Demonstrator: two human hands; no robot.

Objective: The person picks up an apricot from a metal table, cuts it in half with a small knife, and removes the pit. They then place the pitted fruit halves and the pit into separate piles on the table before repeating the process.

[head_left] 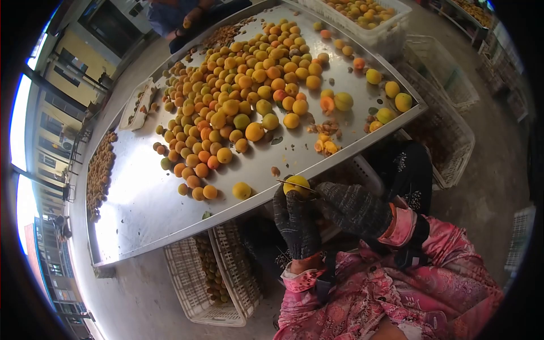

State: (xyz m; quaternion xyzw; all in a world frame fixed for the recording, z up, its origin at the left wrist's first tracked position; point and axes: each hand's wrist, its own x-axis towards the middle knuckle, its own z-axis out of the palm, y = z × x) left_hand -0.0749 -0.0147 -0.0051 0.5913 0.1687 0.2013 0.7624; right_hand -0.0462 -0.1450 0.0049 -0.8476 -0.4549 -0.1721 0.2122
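Observation:
My left hand (297, 222), in a dark grey knit glove, is closed around a yellow apricot (296, 186) just off the table's front edge. My gloved right hand (356, 211) is closed beside it, with a thin knife (282, 181) whose blade lies across the apricot. Most of the knife's handle is hidden in the fingers. On the metal table (136, 215) behind my hands are a brown pit (275, 171), a single apricot (242, 190) and some opened apricot pieces (326, 145). A large heap of apricots (243, 82) covers the table's middle.
Pits (102, 175) line the table's left edge, near a small white tray (139, 105). A full white crate (368, 28) stands at the back right. Under the front edge is a plastic crate (192, 289). Across the table sits another person (170, 20).

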